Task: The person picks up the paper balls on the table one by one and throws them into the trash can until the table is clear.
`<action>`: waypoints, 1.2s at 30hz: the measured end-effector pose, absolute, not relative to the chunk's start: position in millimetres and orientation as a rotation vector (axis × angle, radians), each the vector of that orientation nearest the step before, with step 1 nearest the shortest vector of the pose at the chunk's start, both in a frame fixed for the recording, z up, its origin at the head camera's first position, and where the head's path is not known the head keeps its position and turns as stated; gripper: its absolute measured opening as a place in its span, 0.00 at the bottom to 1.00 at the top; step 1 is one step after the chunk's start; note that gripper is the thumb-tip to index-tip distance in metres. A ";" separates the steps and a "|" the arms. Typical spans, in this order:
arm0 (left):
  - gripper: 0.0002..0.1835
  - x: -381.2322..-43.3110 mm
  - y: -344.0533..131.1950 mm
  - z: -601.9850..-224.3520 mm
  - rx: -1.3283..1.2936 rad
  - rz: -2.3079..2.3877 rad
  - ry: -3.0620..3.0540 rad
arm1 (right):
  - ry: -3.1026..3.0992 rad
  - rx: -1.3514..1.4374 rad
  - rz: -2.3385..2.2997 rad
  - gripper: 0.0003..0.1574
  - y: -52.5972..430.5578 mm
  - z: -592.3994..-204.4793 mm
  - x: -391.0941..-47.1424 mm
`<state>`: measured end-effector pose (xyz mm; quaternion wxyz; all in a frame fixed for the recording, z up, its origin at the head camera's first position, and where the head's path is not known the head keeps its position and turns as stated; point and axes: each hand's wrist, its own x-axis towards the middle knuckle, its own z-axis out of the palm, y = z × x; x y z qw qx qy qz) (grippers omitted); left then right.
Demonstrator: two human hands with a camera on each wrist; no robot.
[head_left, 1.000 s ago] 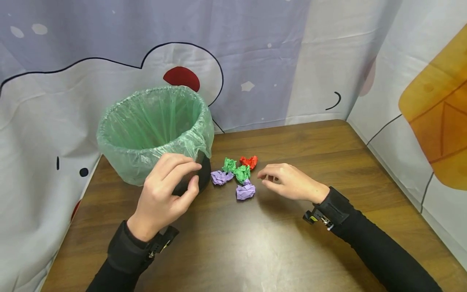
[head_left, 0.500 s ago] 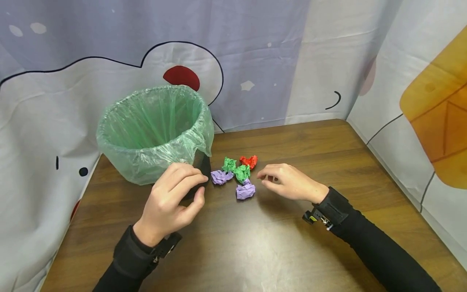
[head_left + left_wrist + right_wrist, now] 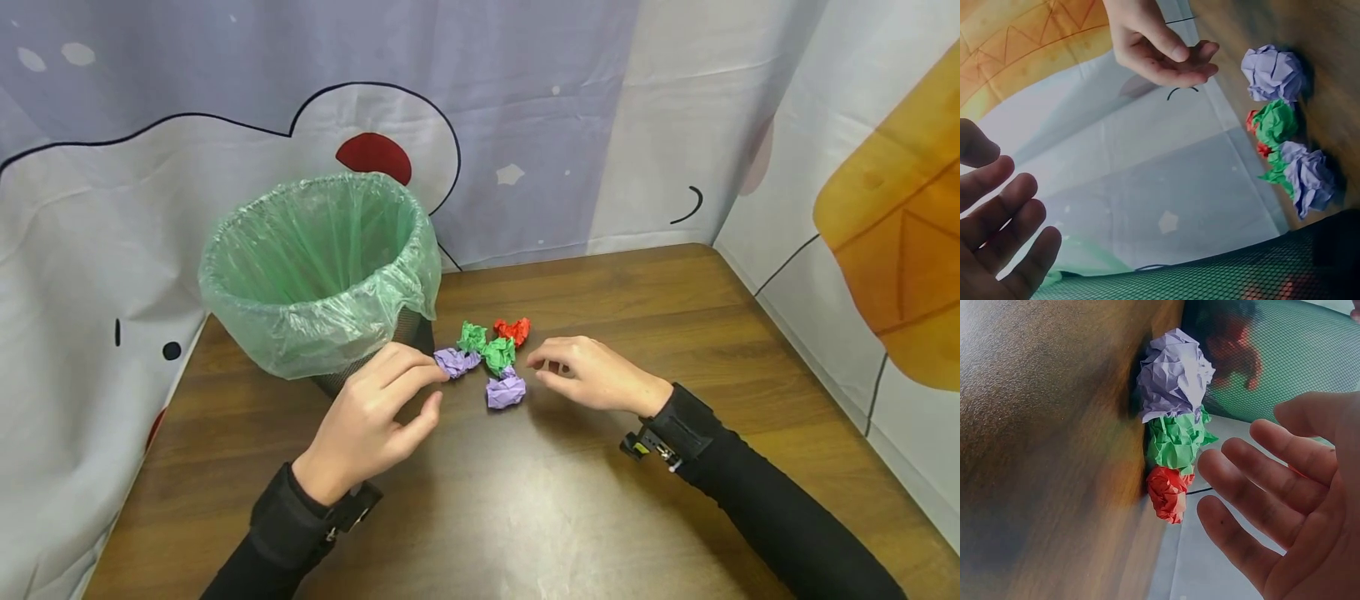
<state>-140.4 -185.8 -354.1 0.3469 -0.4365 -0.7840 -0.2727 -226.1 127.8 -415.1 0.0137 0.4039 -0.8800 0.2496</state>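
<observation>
Entry: L hand (image 3: pixel 378 417), qty 1. Thumb & fingers loosely bent, fair gap btwn; holds nothing. In head view, index tip overlaps near edge of left lilac ball (image 3: pixel 455 362); contact: can't tell.

Entry: R hand (image 3: pixel 596 375), qty 1. Fingers half-curled, thumb apart, small gap; holds nothing. Pos.: over tabletop (image 3: pixel 540 500), just R of the paper clump.

Entry: paper balls (image 3: pixel 498 357), qty 5, crumpled, one tight clump on tabletop btwn my two hands. Incl. left lilac ball; near lilac ball (image 3: pixel 506 393); far green ball (image 3: pixel 472 336); near green ball (image 3: pixel 500 353), mid-clump; red ball (image 3: pixel 513 331), far R.

Entry: bin (image 3: pixel 416 331), qty 1, dark mesh, w/ green liner (image 3: pixel 330 325) over rim, mouth up. Pos.: far L of clump.

Handling notes (my judgement; step = reach & grip). L: lower a bit, thumb to near side of left lilac ball, fingers over far side, pinch light; paper prob. gives. R: near lilac ball or red ball suits best, both w/ free outer sides; near green ball is hemmed in. Lift straight up, else neighbours may snag or roll. Keep L knuckles off bin wall, v. close.
</observation>
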 end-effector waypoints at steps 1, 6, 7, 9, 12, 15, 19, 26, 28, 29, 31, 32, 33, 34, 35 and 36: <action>0.10 -141.0 -185.6 -355.7 -1.133 -0.704 -2.043 | -2.743 1.258 0.784 0.13 127.4 -414.9 -226.2; 0.09 -143.2 -185.0 -364.3 -1.129 -0.686 -2.105 | -2.743 1.265 0.814 0.13 125.1 -414.1 -227.4; 0.09 -143.7 -185.0 -366.1 -1.129 -0.686 -2.116 | -2.740 1.269 0.816 0.13 124.6 -414.1 -227.6; 0.10 -144.2 -185.1 -370.0 -1.126 -0.685 -2.145 | -2.735 1.278 0.817 0.14 123.5 -414.1 -228.2; 0.10 -144.8 -185.5 -375.4 -1.121 -0.686 -2.181 | -2.729 1.296 0.827 0.14 121.6 -414.9 -229.2; 0.10 -145.4 -185.7 -379.6 -1.115 -0.682 -2.208 | -2.727 1.320 0.825 0.15 119.6 -416.1 -230.4; 0.10 -146.3 -185.5 -384.1 -1.116 -0.660 -2.238 | -2.728 1.339 0.810 0.16 117.6 -417.3 -231.0; 0.09 -145.0 -186.0 -389.9 -1.104 -0.644 -2.295 | -2.793 1.312 0.670 0.25 112.8 -421.7 -229.8; 0.09 -144.2 -186.3 -391.1 -1.102 -0.643 -2.318 | -2.807 1.318 0.656 0.27 111.1 -423.3 -229.4; 0.10 -144.0 -186.3 -391.7 -1.103 -0.642 -2.325 | -2.811 1.321 0.655 0.28 110.2 -423.9 -229.2; 0.10 -143.6 -186.3 -392.3 -1.105 -0.637 -2.338 | -2.819 1.328 0.658 0.29 108.6 -424.6 -228.9; 0.10 -143.4 -186.3 -392.6 -1.106 -0.637 -2.341 | -2.822 1.329 0.651 0.30 108.0 -425.0 -228.9; 0.10 -143.2 -186.3 -392.8 -1.106 -0.635 -2.345 | -2.826 1.329 0.644 0.30 107.4 -425.1 -228.9; 0.10 -143.0 -186.3 -393.0 -1.106 -0.635 -2.347 | -2.830 1.330 0.637 0.30 106.9 -425.1 -228.8; 0.10 -142.7 -186.3 -392.8 -1.103 -0.633 -2.350 | -2.834 1.333 0.624 0.31 106.3 -425.4 -228.8; 0.10 -142.3 -186.5 -392.9 -1.100 -0.632 -2.355 | -2.839 1.335 0.613 0.31 105.7 -425.5 -228.8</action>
